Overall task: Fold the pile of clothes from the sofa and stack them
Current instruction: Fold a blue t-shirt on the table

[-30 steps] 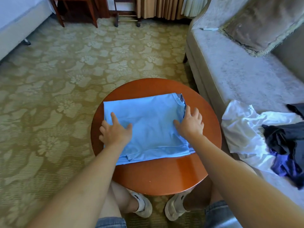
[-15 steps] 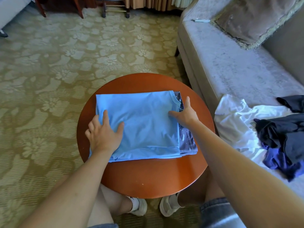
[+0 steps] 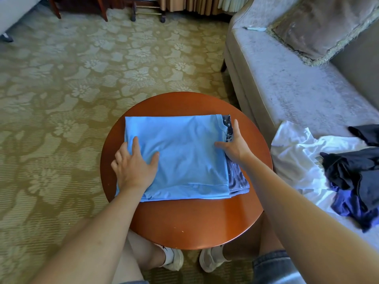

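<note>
On the left, a patterned green-gold carpet [image 3: 61,99] covers the floor, with dark wooden furniture legs [image 3: 103,11] at the far edge. Nearer the middle stands a round reddish-brown counter [image 3: 194,222], seen from above.

The left grip [image 3: 135,167], a bare hand, lies flat on the left part of a folded light blue shirt [image 3: 184,152]. Its fingers are straight and spread, pressing the cloth and clasping nothing. The shirt is a neat rectangle with a few soft creases. Its ribbed neckline shows at the far right corner, and its layered edges show along the near side. It sits on top of a stack at the middle of the counter.

The right grip [image 3: 233,146], also bare, rests at the shirt's right edge. Its thumb lies on the blue cloth and its straight fingers point away along the border, not curled around anything. Under the shirt lies a folded dark garment with pale speckles [image 3: 235,179], which sticks out along the right side.

Below the counter's near rim are two pale shoes [image 3: 174,261] and bare knees.

To the right stands a grey sofa [image 3: 287,89] with a fringed cushion [image 3: 320,27] at its back. On the seat lies the unfolded pile. A crumpled white garment [image 3: 293,156] hangs over the front edge, dark navy clothes [image 3: 352,169] are heaped on it, and a purple piece [image 3: 348,206] lies at the near side.
</note>
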`<state>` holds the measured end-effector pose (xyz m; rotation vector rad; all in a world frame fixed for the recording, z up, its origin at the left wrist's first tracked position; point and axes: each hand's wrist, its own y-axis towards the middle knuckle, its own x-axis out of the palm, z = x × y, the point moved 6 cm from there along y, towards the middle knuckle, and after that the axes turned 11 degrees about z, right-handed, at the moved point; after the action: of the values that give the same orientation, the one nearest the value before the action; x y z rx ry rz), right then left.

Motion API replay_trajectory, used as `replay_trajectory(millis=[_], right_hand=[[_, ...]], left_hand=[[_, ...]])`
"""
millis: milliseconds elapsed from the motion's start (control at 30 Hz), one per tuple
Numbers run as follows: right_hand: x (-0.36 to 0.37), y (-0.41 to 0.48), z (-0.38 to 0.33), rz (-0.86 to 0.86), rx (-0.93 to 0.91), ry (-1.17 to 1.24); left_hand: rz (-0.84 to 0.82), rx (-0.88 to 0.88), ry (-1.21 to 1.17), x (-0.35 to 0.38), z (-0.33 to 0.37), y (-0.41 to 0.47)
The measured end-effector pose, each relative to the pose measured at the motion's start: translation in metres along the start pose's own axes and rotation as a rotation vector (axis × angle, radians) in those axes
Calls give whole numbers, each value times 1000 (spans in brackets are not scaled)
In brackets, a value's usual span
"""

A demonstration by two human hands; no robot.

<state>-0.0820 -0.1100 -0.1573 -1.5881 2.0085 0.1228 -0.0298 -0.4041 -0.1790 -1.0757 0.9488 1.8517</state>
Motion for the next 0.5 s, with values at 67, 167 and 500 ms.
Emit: replay_trajectory(millis=[67, 167, 500], right_hand=[[-3, -5, 7, 23, -26, -21], [-8, -15, 14, 54, -74, -56], [-11, -28, 31, 110, -194, -235]], left_hand=[[13, -21, -19, 0, -2, 0], [62, -77, -42, -4, -5, 0], [86, -179, -121, -7, -13, -3]])
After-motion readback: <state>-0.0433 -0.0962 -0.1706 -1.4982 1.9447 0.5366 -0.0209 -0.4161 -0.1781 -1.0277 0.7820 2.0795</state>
